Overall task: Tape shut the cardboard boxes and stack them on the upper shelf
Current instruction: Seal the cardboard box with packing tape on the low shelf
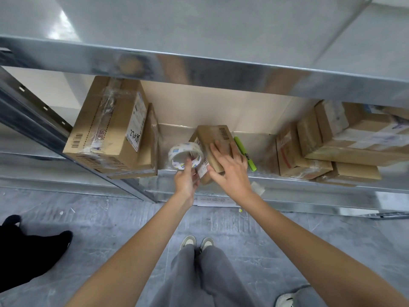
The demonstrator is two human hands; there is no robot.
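A small cardboard box (218, 138) sits at the front middle of the lower shelf (287, 180), with a barcode on top. My right hand (230, 169) lies flat on it, fingers spread and straight, pressing its top. My left hand (187, 180) grips a roll of clear tape (185, 155) just left of the box, fingers through the roll's core. The upper shelf (199, 65) runs across above as a metal beam; its top surface looks bare where visible.
A large taped box (110, 120) stands at the shelf's left. Several stacked boxes (343, 140) fill the right. A green marker (244, 152) lies right of the small box. Another person's dark-clothed leg (28, 247) is at lower left; my own feet (197, 241) are below.
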